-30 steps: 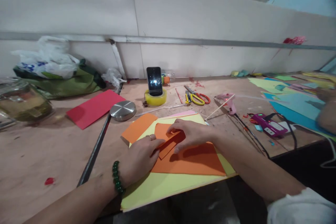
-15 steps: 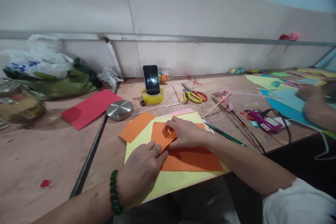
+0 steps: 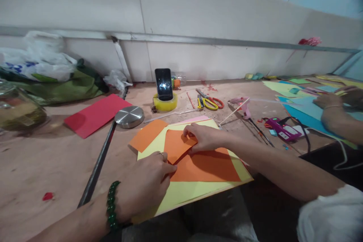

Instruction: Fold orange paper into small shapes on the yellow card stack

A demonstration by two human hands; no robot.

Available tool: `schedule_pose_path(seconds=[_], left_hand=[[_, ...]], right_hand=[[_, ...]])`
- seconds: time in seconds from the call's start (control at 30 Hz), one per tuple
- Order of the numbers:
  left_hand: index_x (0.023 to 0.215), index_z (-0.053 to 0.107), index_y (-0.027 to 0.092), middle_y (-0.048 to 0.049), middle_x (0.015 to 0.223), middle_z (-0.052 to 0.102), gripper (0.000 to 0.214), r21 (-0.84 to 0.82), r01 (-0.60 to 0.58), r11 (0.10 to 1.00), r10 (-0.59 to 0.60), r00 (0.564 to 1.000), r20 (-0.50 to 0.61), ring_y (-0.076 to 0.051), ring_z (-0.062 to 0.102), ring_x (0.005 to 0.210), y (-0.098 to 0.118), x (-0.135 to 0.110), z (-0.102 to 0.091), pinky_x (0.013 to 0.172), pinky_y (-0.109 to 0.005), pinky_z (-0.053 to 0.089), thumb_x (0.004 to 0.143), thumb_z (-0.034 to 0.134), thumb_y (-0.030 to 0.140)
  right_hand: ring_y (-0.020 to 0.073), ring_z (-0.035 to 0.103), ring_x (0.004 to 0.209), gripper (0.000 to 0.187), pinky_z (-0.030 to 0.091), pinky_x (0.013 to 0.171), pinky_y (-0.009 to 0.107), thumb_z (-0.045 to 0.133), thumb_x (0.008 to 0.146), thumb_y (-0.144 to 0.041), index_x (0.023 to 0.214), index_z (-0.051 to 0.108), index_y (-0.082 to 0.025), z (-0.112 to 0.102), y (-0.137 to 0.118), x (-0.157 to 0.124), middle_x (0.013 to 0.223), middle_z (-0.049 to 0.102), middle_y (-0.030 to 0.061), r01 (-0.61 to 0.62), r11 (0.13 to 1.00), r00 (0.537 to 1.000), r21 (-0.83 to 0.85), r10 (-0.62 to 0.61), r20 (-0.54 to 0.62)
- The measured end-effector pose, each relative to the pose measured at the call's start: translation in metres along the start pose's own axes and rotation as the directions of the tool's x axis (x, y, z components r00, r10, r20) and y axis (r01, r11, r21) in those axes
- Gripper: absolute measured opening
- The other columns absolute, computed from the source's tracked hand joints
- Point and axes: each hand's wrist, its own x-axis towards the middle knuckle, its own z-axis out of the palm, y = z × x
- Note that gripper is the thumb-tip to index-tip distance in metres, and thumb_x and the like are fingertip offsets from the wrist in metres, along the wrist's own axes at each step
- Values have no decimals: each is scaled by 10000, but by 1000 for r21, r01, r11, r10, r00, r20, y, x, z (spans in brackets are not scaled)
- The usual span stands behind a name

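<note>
A sheet of orange paper (image 3: 208,168) lies on a stack of yellow paper (image 3: 171,196) at the table's front edge. Its left part is bent over as a raised flap with a shadow under it. My right hand (image 3: 205,138) has the flap's upper right edge between curled fingers and thumb. At the lower left corner, my left hand (image 3: 144,181) grips the orange paper, its thumb by the fold; the other fingers are partly hidden. A second orange piece (image 3: 148,135) sticks out at the stack's upper left.
Behind the stack are a phone (image 3: 163,85) propped on a tape roll (image 3: 165,104), scissors (image 3: 209,102) and a pink glue gun (image 3: 244,107). Red paper (image 3: 96,115) and a round metal disc (image 3: 129,116) lie to the left. A co-worker's hand (image 3: 329,100) is at far right.
My left hand has slid left and down along the orange paper. My right hand has shifted slightly right with the flap, which shows more. My right forearm now covers the green-handled tool.
</note>
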Motion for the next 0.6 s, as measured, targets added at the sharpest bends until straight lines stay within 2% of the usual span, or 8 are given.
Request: schedule_pose_path(seconds=[0.3,0.47,0.6], left_hand=[[705,676,231,-39,722,650,268,115,-38,993,32,998,61,-195,605,656,3,-6,-17,541,-277,300,826,446,165],[688,670,221,-30,678,672,268,40,-42,998,40,997,71,-197,629,646,1,-5,-16,523,-280,269,827,446,176],[699,676,220,-22,667,676,263,36,-34,999,32,997,64,-196,640,646,2,-4,-18,521,-277,262,815,450,155]], right_hand=[[191,604,864,480,442,696,245,760,698,-265,1119,542,-194,-3,12,0,991,625,36,-75,997,996,28,74,40],[281,589,947,681,470,771,353,763,638,-536,1176,539,-184,2,-6,-7,1112,591,114,-101,991,994,-87,98,-46],[346,514,1069,736,460,858,441,752,606,-615,1139,566,-142,13,-25,-4,1151,563,168,2,980,989,-199,-32,-144]])
